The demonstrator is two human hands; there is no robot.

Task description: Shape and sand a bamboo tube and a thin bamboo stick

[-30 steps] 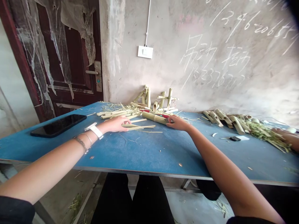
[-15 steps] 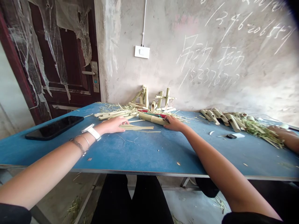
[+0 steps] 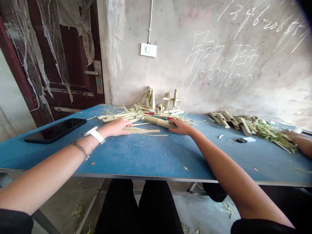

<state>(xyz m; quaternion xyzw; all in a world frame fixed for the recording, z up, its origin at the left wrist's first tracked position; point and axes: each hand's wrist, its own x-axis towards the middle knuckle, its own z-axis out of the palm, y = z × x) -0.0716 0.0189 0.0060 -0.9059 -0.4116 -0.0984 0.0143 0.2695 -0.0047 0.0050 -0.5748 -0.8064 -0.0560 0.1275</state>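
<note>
Near the middle of the blue table [image 3: 146, 156], my left hand [image 3: 119, 127] has its fingers closed round the left ends of some thin, pale green strips [image 3: 146, 130]. My right hand [image 3: 180, 126] is at the right end of a thick bamboo-like tube [image 3: 158, 121], its fingers curled over a small dark object [image 3: 172, 123] that is mostly hidden. Behind my left hand lies a bundle of split stalks [image 3: 117, 116]. Red and green items show partly behind the tube.
A black phone [image 3: 56, 130] lies at the left. Upright stalk pieces [image 3: 151, 98] stand by the wall. At the right are cut tubes [image 3: 227, 120], shavings [image 3: 273, 133], a black-and-white tool [image 3: 246, 139] and another person's hand [image 3: 294, 138].
The view has shifted slightly. Both hands keep nearly the same places on the table, with the strips and the tube beside them.
</note>
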